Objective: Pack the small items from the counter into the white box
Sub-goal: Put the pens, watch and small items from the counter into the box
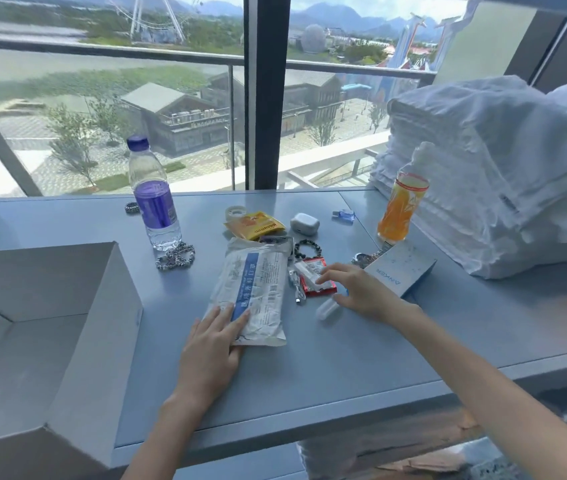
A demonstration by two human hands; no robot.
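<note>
Left hand (pixel 212 344) lies flat on the near end of the surgical mask packet (pixel 257 289), grip spread, nothing pinched. White box (pixel 102 323) stands open on the worktop (pixel 309 375), just left of that hand. Right hand (pixel 361 292) reaches further in, grip spread, fingertips on the red sachet (pixel 313 287), thumb near a clear tube (pixel 327 309); no pinch yet.

Step looks like gathering items for pickup, with many still out on the worktop. Next move calls for closing on the packet or sachet, lifting it, and carrying it left over the box wall.

Beyond:
- Anker carton (pixel 401 270)
- black bead bracelet (pixel 306 249)
- silver chain (pixel 176 258)
- yellow sachet (pixel 256 226)
- earbud case (pixel 304 223)
- water bottle (pixel 153 199)
- orange drink bottle (pixel 401 209)
- folded towels (pixel 500 174)
</note>
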